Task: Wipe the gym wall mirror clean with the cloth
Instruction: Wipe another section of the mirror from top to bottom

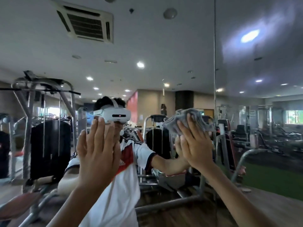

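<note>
Position: the person stands facing the mirror [164, 46], both arms raised to the glass.

Left hand [98, 153]: palm set flat against the mirror. Its fingers [100, 126] are straight, close together and released; they grasp nothing. The reflected hand meets them fingertip to fingertip.

Right hand [196, 148]: also raised, palm toward the glass. Its fingers [191, 123] are straight and slightly spread, and they press the cloth [196, 115] onto the mirror rather than curling round it.

Cloth: grey and crumpled, lying between the right fingers and the glass. It bunches out above the fingertips and to either side of them. The palm below the fingers appears bare of cloth.

Mirror: a vertical seam [214, 63] between panels runs just right of the right fingers, and the cloth's right edge reaches about to it. A hazy bright patch [249, 36] shows well above and to the right of those fingers.

Reflection: between the two sets of fingers stands the person's image in a white shirt [127, 177] and a white headset [114, 114], the headset just above the left fingertips. Weight machines [49, 136] are reflected left of the left fingers. A ceiling air unit [85, 22] appears high above them.
</note>
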{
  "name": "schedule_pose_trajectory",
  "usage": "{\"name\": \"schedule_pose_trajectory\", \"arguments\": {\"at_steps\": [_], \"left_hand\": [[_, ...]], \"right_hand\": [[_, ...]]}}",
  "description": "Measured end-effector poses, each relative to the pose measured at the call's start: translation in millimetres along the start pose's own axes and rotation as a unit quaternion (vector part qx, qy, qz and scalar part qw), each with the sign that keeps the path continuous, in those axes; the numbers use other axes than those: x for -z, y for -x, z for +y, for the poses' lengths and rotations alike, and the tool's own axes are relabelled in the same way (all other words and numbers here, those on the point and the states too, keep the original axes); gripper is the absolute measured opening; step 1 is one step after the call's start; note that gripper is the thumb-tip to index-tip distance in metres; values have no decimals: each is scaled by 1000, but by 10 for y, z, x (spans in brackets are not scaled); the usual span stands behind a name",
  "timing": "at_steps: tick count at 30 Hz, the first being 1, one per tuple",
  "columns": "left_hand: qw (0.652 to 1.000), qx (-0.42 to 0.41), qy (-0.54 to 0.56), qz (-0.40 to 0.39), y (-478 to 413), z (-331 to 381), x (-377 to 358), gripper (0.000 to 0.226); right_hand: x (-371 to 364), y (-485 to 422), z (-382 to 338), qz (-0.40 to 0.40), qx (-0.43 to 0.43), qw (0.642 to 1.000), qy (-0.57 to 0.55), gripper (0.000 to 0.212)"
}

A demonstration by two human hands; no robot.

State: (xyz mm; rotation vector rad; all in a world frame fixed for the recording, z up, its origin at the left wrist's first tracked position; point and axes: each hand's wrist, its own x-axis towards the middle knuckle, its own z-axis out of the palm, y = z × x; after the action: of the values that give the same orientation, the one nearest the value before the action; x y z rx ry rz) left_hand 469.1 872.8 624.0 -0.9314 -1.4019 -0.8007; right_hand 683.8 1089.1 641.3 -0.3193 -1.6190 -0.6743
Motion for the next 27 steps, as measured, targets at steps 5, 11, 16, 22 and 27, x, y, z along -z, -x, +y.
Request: {"name": "schedule_pose_trajectory", "arguments": {"at_steps": [5,11,16,22,27], "left_hand": [[999,-39,-23,30,219,97,-90,51],[996,-69,-21,43,412,-2,-63,48],[996,-87,10,27,495,-158,21,54],[995,-92,-16,34,392,-237,56,52],[998,-54,-7,22,398,-268,96,54]], "right_hand": [[-155,-861,101,82,-318,944,-41,53],[-155,-286,-629,14,-44,999,-22,50],[-8,779,-247,-13,-22,1000,7,46],[-149,-515,-352,84,-359,929,-6,51],[-282,-611,-1351,33,-170,984,-36,53]]}}
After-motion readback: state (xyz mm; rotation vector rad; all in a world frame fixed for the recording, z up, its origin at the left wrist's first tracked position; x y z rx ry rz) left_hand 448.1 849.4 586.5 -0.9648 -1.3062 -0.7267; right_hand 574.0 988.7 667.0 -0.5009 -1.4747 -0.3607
